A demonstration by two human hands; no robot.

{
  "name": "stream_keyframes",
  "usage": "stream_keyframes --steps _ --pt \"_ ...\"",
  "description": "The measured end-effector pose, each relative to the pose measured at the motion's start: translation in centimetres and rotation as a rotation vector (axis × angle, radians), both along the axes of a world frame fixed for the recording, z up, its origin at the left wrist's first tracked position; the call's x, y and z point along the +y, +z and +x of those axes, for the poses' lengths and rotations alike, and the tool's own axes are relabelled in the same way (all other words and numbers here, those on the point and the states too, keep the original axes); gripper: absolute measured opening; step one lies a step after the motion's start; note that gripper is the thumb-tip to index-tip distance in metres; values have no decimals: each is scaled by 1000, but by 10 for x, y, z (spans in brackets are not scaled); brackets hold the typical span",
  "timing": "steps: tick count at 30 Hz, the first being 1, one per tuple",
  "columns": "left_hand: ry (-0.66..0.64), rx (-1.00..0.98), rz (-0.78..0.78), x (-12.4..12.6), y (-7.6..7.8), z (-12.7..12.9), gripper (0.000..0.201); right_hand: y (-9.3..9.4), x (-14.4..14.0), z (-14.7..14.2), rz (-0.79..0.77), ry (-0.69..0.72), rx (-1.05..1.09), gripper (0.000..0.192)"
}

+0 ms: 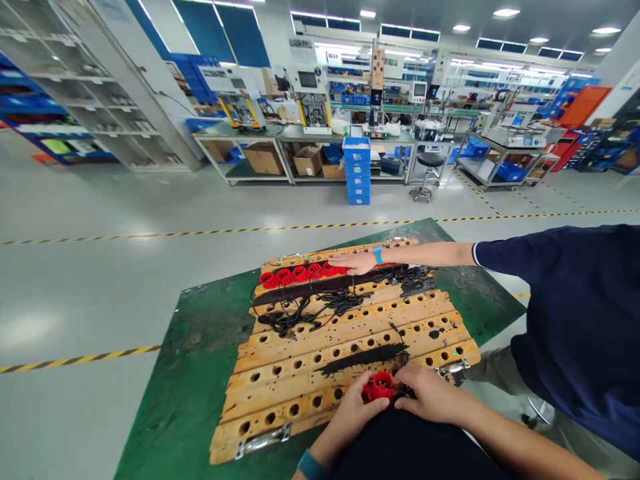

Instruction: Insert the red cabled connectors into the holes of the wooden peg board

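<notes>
A wooden board point(310, 363) drilled with rows of holes lies on a green table point(200, 373). At its near edge my left hand point(353, 413) and my right hand point(430, 393) both grip one red round part point(379, 386) with black wires trailing from it. Further back, a row of red parts point(295, 273) sits in the board, with tangled black wires point(320, 307) below them. A co-worker's hand point(356, 262), a blue band on its wrist, rests on the right end of that row.
The co-worker in a dark blue shirt point(580, 320) stands at the right of the table. Beyond are a grey floor with yellow-black tape point(225, 231), benches with machines, stacked blue bins point(357, 170), a stool point(425, 175) and shelving at the left.
</notes>
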State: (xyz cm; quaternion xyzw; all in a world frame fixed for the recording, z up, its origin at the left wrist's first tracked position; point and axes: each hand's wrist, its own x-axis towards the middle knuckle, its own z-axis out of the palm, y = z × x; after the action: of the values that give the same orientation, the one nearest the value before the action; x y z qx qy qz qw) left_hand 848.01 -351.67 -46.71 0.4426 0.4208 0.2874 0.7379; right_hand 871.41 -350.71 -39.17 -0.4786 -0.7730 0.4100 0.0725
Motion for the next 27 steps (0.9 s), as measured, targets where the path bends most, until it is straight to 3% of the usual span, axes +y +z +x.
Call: stream_keyframes --steps 3,5,7,9,12,15,20,24,27 --pt "-40 -65 -9 -2 -3 -2 62 -6 4 6 -43 -10 220 43" --pt "-17 -105 -62 -2 -3 -2 64 -18 10 14 -28 -173 313 51" --pt "11 -152 -119 -1 -1 0 68 -37 17 22 15 -399 231 55" --pt "23 -190 -143 0 3 4 72 -60 23 26 -10 -509 106 53" --pt "21 -170 -119 0 8 11 72 -94 28 17 -266 -532 157 50" --pt "21 -103 -78 -1 11 16 72 -112 27 -2 -442 -669 301 56" --pt "5 53 66 -3 9 18 54 -105 26 -13 -417 -786 375 55" --pt "43 316 321 8 15 8 40 -79 26 9 -416 -830 509 68" --pt "-23 501 476 34 27 0 42 -60 27 33 -340 -880 569 64"
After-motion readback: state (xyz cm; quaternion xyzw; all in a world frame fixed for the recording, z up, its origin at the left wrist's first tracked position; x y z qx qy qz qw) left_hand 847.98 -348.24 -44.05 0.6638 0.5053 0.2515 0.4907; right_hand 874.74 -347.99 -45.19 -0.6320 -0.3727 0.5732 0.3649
